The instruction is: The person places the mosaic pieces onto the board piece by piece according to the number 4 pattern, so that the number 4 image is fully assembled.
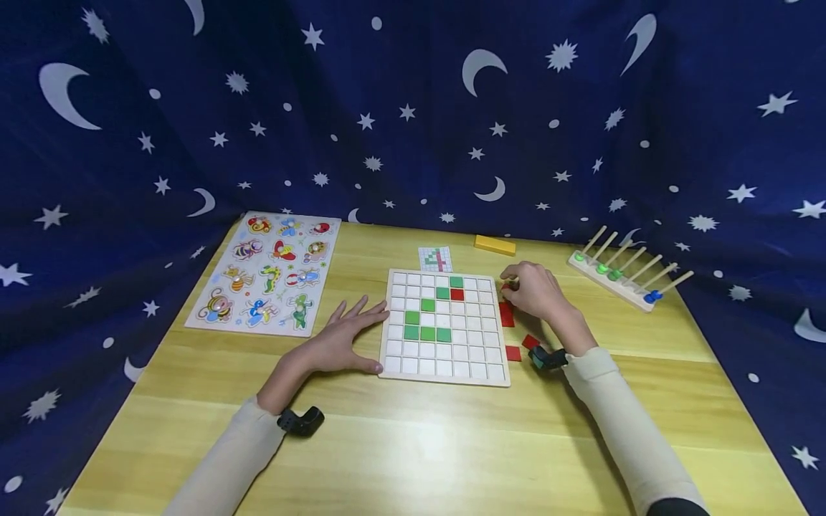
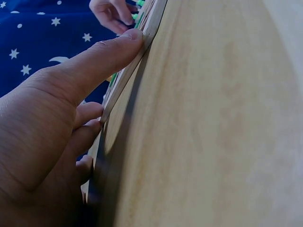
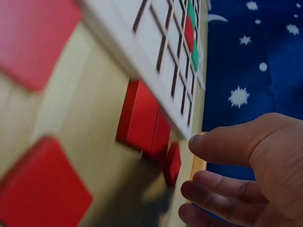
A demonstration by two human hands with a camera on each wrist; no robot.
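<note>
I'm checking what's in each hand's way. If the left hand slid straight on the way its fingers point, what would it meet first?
The left hand lies flat, fingers pointing at the grid board. Its fingertips and thumb already touch that board's left edge, so it would likely push the board itself first.

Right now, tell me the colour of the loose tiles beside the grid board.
Red tiles, clearest in the right wrist view.

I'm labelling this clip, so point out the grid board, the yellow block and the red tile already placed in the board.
grid board [image 1: 444, 370], head view, bare white squares of its near row.
yellow block [image 1: 495, 245], head view, middle of its top face.
red tile [image 1: 457, 294], head view, centre of the placed tile.
</note>
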